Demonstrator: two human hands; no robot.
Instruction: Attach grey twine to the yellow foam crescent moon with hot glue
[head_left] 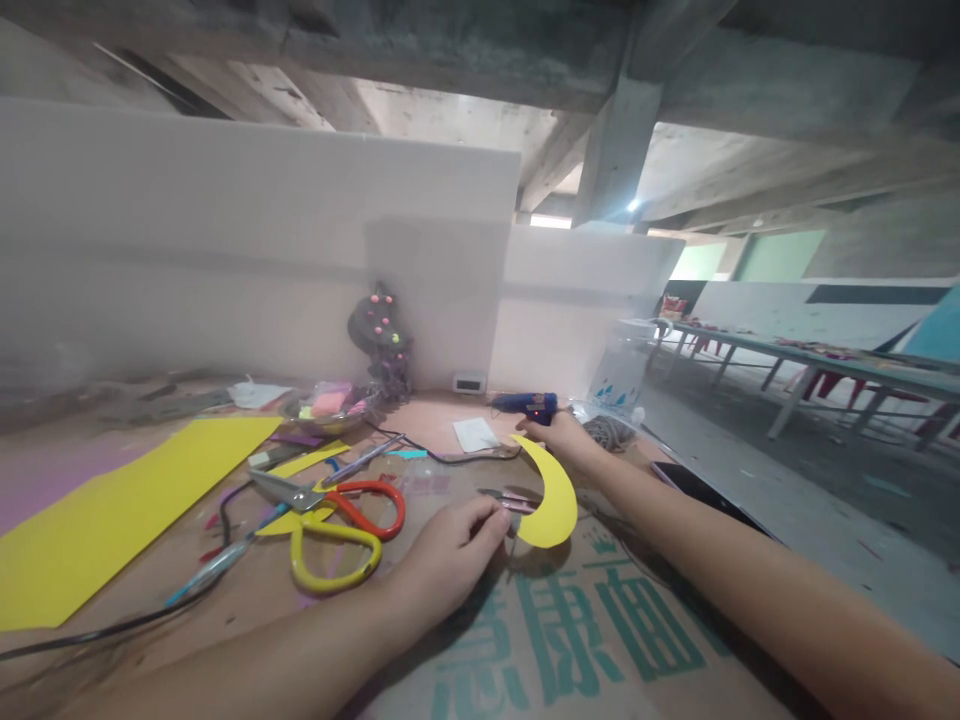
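A yellow paper crescent [556, 505] stands just right of my left hand [459, 545], its shadow falling on the cardboard below. My left thumb and fingers are pinched together at its lower tip; the exact point of grip is hard to see. Behind the crescent, a pair of tweezers or small scissors [517, 503] lies partly hidden. At the far side of the table, my right hand [559, 437] is closed around the handle of a blue glue gun [534, 404]. The gun's nozzle points left, and a small red light shows on it.
Scissors [349, 535] with red and yellow handles lie left, near pens [217, 568] and a large yellow sheet [142, 500]. A black cord [450, 459] crosses behind. Farther back are a white paper piece [475, 435], a decorated dark figure [386, 340] and twine [609, 433]. A phone-like slab [705, 492] lies right.
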